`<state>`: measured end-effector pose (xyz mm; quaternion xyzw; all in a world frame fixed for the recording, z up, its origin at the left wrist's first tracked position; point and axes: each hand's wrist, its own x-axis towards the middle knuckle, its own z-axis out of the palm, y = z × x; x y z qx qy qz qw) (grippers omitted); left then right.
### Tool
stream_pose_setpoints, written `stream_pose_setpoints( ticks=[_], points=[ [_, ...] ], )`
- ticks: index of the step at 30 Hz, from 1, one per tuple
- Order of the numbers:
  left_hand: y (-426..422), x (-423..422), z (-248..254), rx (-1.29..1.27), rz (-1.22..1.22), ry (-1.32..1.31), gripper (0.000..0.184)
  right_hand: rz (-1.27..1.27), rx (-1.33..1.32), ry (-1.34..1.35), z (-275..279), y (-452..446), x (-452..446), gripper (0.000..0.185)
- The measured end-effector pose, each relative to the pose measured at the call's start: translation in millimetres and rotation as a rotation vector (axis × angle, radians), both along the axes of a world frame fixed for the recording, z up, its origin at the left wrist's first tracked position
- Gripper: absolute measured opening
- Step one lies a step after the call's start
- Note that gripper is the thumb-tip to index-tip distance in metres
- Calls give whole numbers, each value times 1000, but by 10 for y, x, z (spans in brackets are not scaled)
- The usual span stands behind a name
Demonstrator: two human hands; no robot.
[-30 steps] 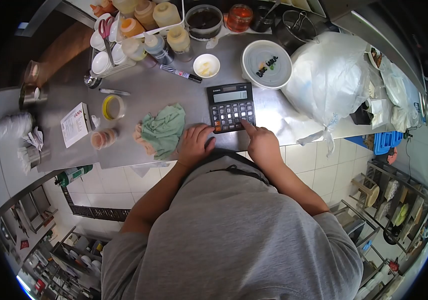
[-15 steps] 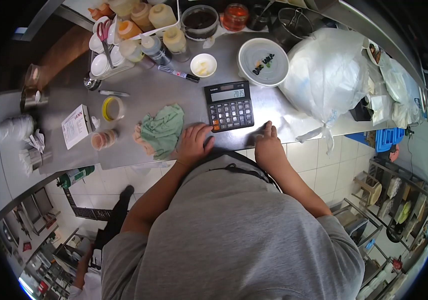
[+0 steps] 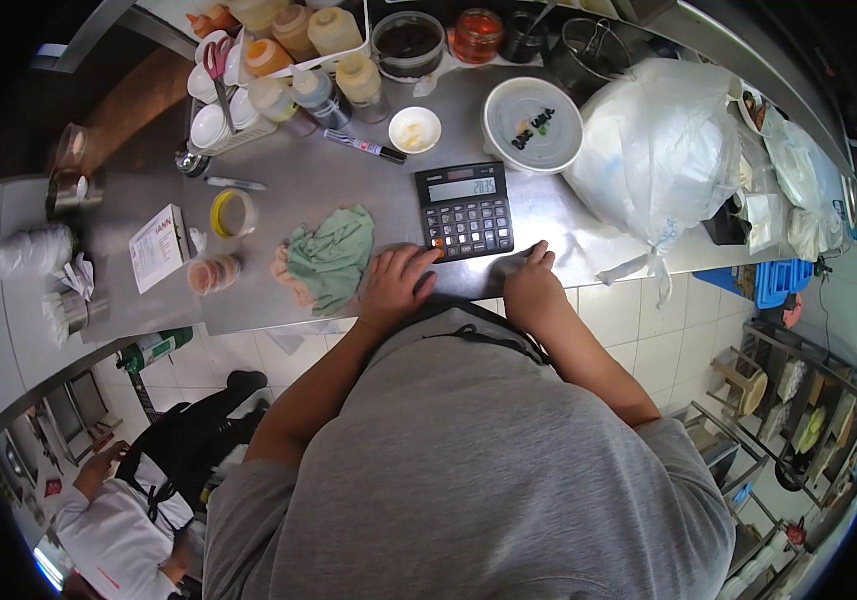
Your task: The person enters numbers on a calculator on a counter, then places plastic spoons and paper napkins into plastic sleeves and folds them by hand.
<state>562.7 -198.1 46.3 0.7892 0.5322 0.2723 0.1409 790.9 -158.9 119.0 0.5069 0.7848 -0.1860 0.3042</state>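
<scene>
Both forearms (image 3: 333,375) forward, left hand (image 3: 395,288) palm-down, fingers (image 3: 402,262) slightly spread, right hand (image 3: 535,293) partly curled.

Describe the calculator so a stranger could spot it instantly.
Find the metal counter in front of the person. Between the green cloth and the big tied plastic bag lies a flat black calculator, the left hand at its near left corner. Unlike its neighbours, it has a display and keys.

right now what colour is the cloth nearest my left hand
Pale green cloth, seen best in the head view.
</scene>
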Motion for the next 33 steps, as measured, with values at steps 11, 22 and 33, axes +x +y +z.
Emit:
stream_pose_setpoints(
  ticks=[11,22,33],
  points=[
    [-14,24,-53,11,17,12,32,-96,-9,75,7,-4,79,33],
    [-3,7,-65,43,21,-35,14,-220,13,258,19,66,247,33],
    [2,16,-83,75,29,-33,12,-608,483,562,994,231,45,91]
  ],
)
